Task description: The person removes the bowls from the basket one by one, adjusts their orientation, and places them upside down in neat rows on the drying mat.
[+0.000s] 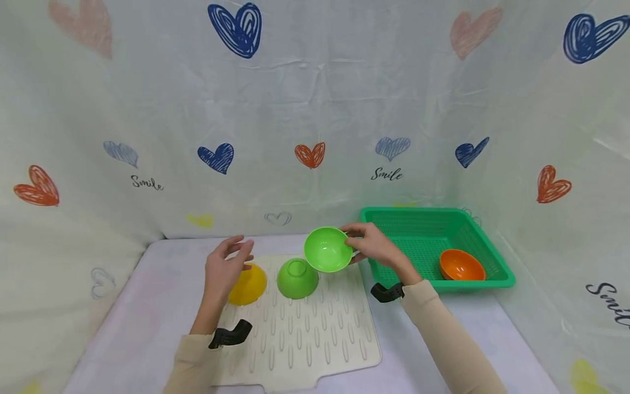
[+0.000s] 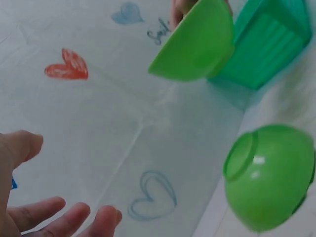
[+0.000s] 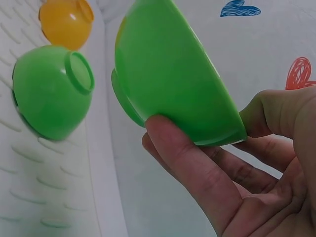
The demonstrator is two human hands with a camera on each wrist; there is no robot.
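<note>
My right hand [image 1: 371, 243] grips a light green bowl [image 1: 327, 250] by its right side, thumb at the rim and fingers under the outer wall. The bowl is raised over the back of the drying mat, its inside facing me. To the left, my left hand [image 1: 225, 268] hovers with fingers spread apart, holding nothing, and partly covers a yellow bowl [image 1: 248, 285] in the head view. That yellow bowl and a second green bowl [image 1: 297, 279] lie upside down on the cream ridged mat [image 1: 305, 339]. In the right wrist view the held bowl [image 3: 163, 74] is tilted on its side.
A green plastic basket [image 1: 418, 219] stands at the back right with an orange bowl [image 1: 461, 265] inside. Behind the white table [image 1: 162, 306] hangs a pale curtain [image 1: 315, 109] printed with hearts. Dark wrist mounts [image 1: 231, 335] sit on both wrists.
</note>
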